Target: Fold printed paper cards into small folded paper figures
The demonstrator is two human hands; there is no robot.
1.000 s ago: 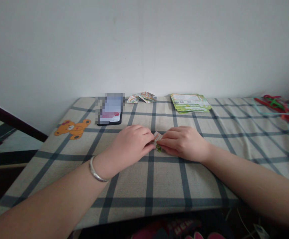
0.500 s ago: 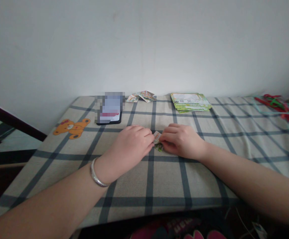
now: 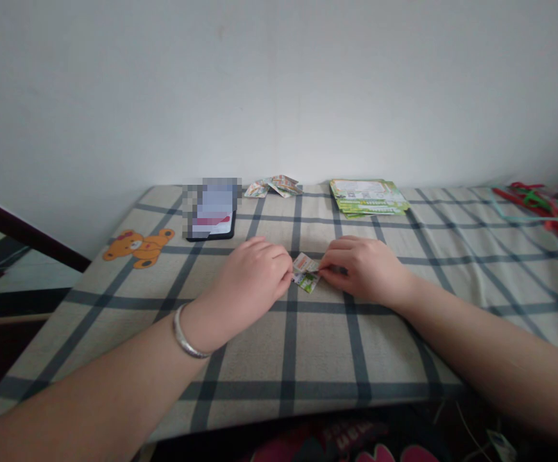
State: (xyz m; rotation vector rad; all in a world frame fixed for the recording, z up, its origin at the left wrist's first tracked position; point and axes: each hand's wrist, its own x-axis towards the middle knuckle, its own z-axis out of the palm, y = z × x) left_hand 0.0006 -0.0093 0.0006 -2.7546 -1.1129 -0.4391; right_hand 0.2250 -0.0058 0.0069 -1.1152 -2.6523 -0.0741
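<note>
right now both hands pinch one small folded paper (image 3: 306, 272) on the checked cloth (image 3: 308, 346) — left hand (image 3: 254, 273), right hand (image 3: 362, 268), fingers curled. press each fold flat, edges lined up — slowly.

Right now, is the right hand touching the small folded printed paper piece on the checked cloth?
Touching. The head view shows the right hand pinching the right edge of the small folded printed paper piece with its fingertips, no gap visible.
</note>
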